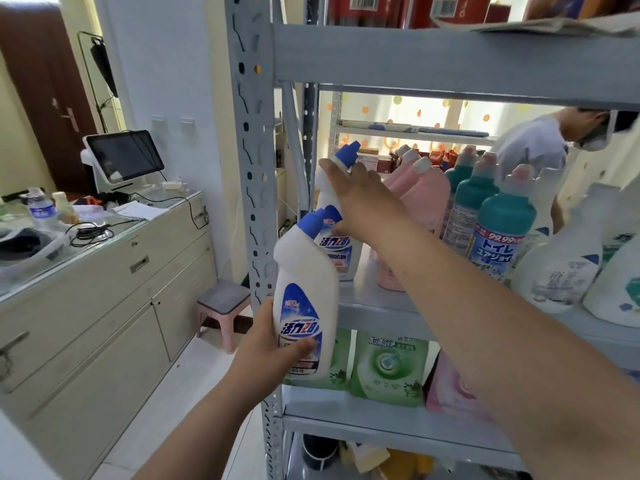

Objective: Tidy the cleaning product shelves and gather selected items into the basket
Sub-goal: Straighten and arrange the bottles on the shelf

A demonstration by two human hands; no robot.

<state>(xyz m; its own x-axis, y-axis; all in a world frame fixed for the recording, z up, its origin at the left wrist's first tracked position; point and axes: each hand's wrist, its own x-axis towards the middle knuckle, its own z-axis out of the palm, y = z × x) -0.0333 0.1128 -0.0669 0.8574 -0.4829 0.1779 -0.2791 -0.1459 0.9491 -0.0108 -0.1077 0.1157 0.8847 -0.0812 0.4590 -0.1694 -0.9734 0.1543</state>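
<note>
Holding a white toilet-cleaner bottle [304, 299] with a blue cap, my left fingers [301, 344] are curled round its lower label, thumb across the front. It stands upright in the air, just outside the grey shelf [374, 306] post.

Up and to the right of that grip, my right fingers [332, 171] reach into the shelf and lie against the neck of a tall matching bottle [323, 192], index finger straight up along it and thumb low. From here I cannot tell whether they close round it.

Just under my right thumb stands another blue-capped bottle [337, 251] of the same kind, touching the tall one. Right of my right fingers are the pink bottles [426, 199], and beyond those the teal-topped bottles [502, 223].

Below my right forearm, one level down, sit green refill packs [388, 368].

Far left of my left fingers is a table [104, 244] with a screen [124, 155] and cables on it.
</note>
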